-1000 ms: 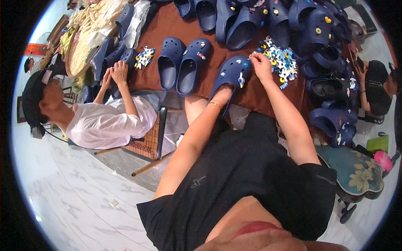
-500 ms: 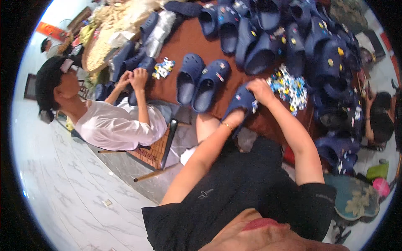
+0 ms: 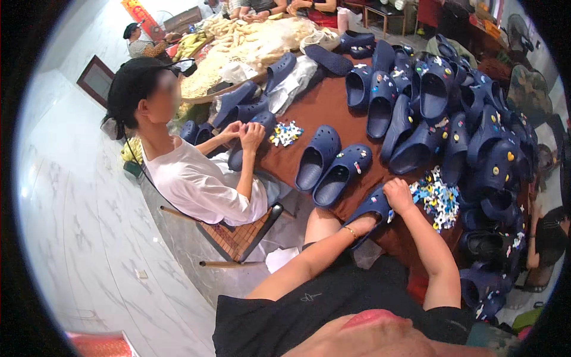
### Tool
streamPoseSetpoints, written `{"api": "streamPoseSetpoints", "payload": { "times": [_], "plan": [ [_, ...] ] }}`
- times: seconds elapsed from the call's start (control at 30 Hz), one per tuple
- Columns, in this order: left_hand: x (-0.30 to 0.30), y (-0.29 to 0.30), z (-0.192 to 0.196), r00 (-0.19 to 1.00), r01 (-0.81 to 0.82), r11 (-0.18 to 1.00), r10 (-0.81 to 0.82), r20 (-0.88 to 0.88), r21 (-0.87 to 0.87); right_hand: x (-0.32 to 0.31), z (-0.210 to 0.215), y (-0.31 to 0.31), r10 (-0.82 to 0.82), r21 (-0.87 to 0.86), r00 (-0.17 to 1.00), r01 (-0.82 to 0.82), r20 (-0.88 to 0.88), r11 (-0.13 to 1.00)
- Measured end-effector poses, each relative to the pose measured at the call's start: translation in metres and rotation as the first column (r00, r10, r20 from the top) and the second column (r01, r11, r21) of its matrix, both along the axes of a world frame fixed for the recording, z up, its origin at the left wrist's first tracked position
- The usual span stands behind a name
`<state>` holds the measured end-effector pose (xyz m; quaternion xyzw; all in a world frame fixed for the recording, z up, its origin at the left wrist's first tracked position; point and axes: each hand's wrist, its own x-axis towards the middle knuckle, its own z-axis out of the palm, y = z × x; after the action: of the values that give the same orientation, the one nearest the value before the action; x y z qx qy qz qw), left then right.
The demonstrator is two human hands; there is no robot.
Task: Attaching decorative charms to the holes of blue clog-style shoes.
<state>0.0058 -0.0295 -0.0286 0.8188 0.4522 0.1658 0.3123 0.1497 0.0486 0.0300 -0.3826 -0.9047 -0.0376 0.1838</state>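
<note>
A navy clog (image 3: 369, 206) tilts at the table's near edge. My left hand (image 3: 364, 224) is pushed into its opening and supports it from inside; the fingers are hidden. Against the clog's toe, my right hand (image 3: 398, 195) has its fingers pressed together; whatever is between them is too small to make out. A small light charm (image 3: 391, 216) shows on the clog's side. Just right of my right hand lies a heap of small white, blue and yellow charms (image 3: 439, 201). To the left stand two navy clogs, one plain (image 3: 319, 156) and one with charms (image 3: 344, 174).
Many charm-covered clogs (image 3: 437, 89) are piled along the far and right side of the brown-covered table (image 3: 336, 113). At left, a seated person in white (image 3: 196, 178) handles a clog beside a smaller charm heap (image 3: 286, 134). Pale produce (image 3: 250, 44) covers a surface behind.
The view has shifted, so the table and clogs appear lower and further right. My hands keep their places on the same clog. The co-worker's hands stay together at their clog.
</note>
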Motion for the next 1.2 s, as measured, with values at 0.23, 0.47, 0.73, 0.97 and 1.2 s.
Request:
{"api": "streamPoseSetpoints", "payload": {
  "times": [0.23, 0.47, 0.73, 0.97, 1.2],
  "plan": [
    [0.0, -0.005, 0.001, 0.996, -0.07, 0.971, 0.082, 0.046, -0.228, 0.001, 0.01, 0.005, -0.12, -0.065, 0.981, 0.111, -0.155, 0.992],
    [-0.01, -0.003, 0.038, 1.0, 0.014, 0.972, -0.008, 0.025, -0.233, -0.001, 0.006, -0.004, -0.077, -0.071, 0.99, 0.069, -0.117, 0.995],
    [-0.007, 0.001, 0.036, 0.995, 0.076, 0.96, -0.092, -0.049, -0.27, 0.001, 0.021, -0.018, -0.108, -0.151, 0.981, 0.132, 0.16, 0.98],
    [-0.003, 0.004, 0.0, 0.982, -0.003, 0.964, 0.054, 0.182, -0.267, -0.012, 0.03, -0.022, -0.282, -0.405, 0.927, 0.364, 0.248, 0.839],
    [0.0, -0.001, 0.013, 0.984, -0.056, 0.987, 0.08, 0.157, -0.152, 0.016, 0.016, -0.012, -0.495, -0.66, 0.853, 0.467, 0.163, 0.588]
  ]
}}
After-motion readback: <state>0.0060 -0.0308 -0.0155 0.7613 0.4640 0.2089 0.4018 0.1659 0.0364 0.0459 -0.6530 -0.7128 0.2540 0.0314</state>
